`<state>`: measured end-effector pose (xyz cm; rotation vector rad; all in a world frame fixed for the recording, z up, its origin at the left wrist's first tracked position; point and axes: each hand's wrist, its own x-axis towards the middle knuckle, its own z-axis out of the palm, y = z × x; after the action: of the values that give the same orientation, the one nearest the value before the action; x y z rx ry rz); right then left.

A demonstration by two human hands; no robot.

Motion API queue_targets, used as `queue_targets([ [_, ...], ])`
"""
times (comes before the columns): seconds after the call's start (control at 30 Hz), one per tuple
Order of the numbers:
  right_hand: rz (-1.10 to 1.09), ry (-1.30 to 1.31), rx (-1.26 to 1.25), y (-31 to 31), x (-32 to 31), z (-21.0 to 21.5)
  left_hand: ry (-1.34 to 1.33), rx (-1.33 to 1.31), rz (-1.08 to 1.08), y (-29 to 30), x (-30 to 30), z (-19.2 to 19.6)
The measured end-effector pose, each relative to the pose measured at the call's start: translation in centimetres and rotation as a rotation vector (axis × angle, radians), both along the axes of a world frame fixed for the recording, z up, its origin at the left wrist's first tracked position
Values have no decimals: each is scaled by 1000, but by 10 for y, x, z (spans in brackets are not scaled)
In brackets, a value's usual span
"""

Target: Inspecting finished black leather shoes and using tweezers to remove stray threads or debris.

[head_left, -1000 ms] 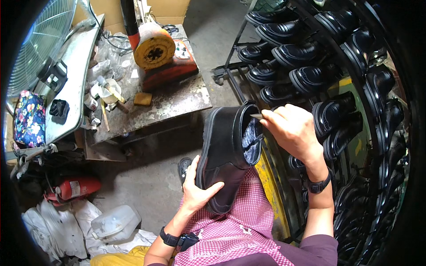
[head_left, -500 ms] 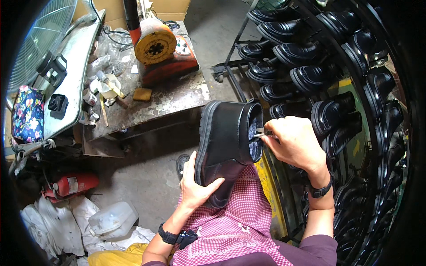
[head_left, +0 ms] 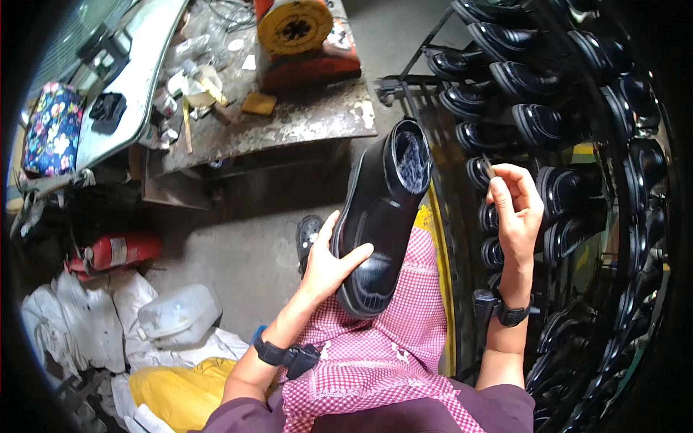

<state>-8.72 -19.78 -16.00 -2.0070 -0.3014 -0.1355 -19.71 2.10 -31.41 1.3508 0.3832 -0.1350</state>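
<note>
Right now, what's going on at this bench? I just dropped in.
A seated person steadies a black shoe on a lap covered by a pink checked cloth. The left hand grips the shoe's side near the toe, with its opening turned away from the person. The right hand is lifted clear of the shoe and pinches a small thin tool; what it is cannot be made out. A rack of similar black shoes stands to the right, and a cluttered worktable lies ahead.

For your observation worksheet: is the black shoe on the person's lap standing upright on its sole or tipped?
Tipped. The black shoe leans on the checked apron, opening facing up and away, steadied by the left hand.
</note>
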Motion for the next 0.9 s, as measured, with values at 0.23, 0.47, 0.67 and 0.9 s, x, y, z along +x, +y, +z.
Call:
queue_targets([
  [0.23,-113,239,281,4,-12,-54,-7,334,-305,-4,-7,15],
  [0.47,-233,199,349,20,-12,-57,-249,262,-290,-10,-19,11],
  [0.67,-196,-70,527,44,2,-52,-196,-298,-34,10,-32,2],
  [0.9,190,431,68,127,63,-103,-140,-412,241,105,-72,-6],
])
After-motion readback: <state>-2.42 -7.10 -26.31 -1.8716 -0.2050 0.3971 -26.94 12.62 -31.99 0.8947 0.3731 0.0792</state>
